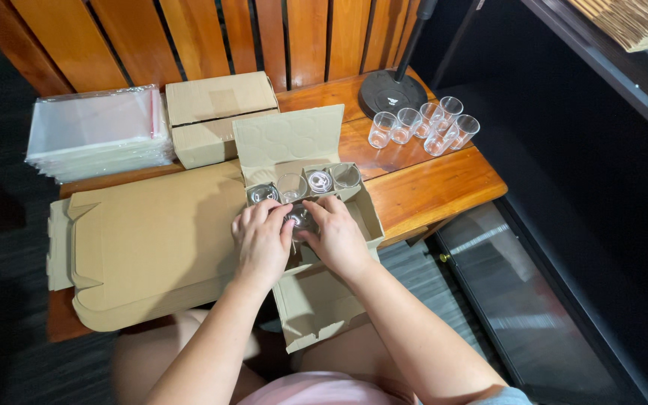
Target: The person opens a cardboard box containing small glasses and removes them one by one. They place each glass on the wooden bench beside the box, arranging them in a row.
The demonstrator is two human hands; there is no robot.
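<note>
Both forearms are bare, the left hand (262,241) and right hand (337,238) wear no gloves or rings, and a pale pink garment (324,390) with a blue-grey sleeve edge (505,396) shows below.

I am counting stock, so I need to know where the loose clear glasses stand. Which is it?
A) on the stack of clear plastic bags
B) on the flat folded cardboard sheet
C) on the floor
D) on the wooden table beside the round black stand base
D: the loose clear glasses stand clustered on the wooden table right next to the round black stand base, apart from the open cardboard box.
</note>
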